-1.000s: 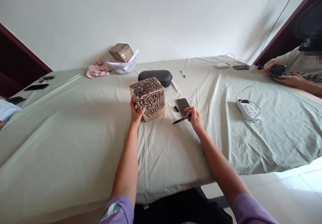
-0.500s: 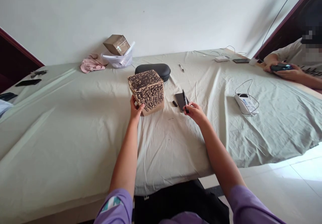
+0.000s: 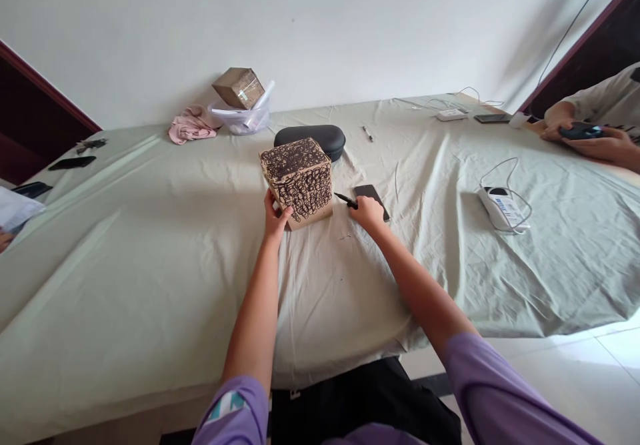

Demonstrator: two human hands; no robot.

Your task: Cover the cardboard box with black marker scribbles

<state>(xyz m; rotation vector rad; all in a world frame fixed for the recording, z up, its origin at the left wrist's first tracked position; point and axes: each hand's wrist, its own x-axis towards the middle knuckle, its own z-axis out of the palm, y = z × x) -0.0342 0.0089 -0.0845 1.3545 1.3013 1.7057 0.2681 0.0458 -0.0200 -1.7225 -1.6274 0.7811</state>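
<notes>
— What is the person wearing?
— A purple short-sleeved top. Both sleeves show at the bottom edge of the frame, and the arms are bare from there up to the left hand (image 3: 277, 217) and right hand (image 3: 367, 210).
— Any markings?
— The left sleeve (image 3: 231, 411) carries a small print in teal and white. The right sleeve (image 3: 493, 398) looks plain purple. Dark clothing shows between them at bottom centre.
— Rings, a watch?
— None that I can see.

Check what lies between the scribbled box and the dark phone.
In the head view, the right hand with its black pen lies between the box and phone.
</notes>
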